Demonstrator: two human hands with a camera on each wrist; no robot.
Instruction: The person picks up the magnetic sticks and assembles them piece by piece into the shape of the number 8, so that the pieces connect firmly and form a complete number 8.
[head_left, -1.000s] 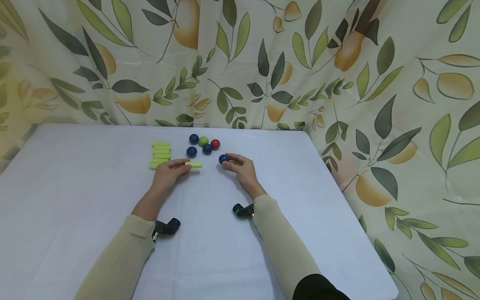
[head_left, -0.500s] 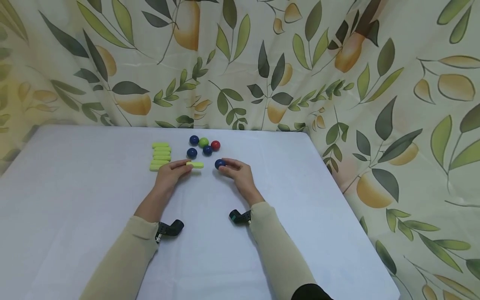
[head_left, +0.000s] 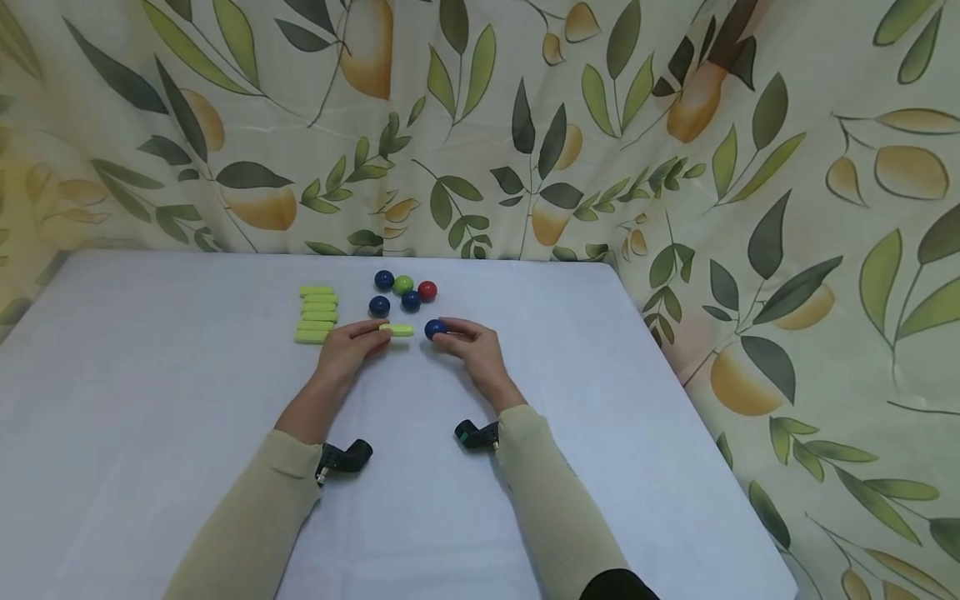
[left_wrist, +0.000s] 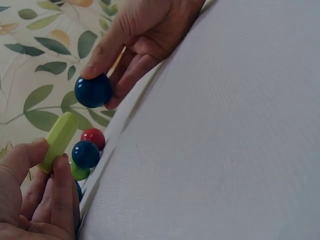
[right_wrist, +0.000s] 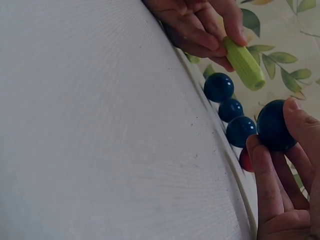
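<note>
My left hand (head_left: 347,352) pinches a light green rod (head_left: 401,331) between thumb and fingers, its free end pointing right. In the left wrist view this rod (left_wrist: 61,137) looks short, ribbed and blunt-ended. My right hand (head_left: 482,358) holds a glossy dark blue ball (head_left: 435,330) by thumb and fingertips, seen close in the right wrist view as a blue ball (right_wrist: 275,126). A small gap separates rod and ball. Both appear slightly above the white table.
Several green rods (head_left: 317,314) lie stacked in a column beyond my left hand. Behind the held pieces sit a red ball (head_left: 427,290), a green ball (head_left: 402,285) and blue balls (head_left: 379,306) in a loose cluster. A leaf-patterned curtain (head_left: 465,125) hangs at the table's (head_left: 187,433) far edge.
My right hand has brought the blue ball left and a little nearer to me. The left hand has shifted the rod slightly right, so the gap between them has narrowed.
</note>
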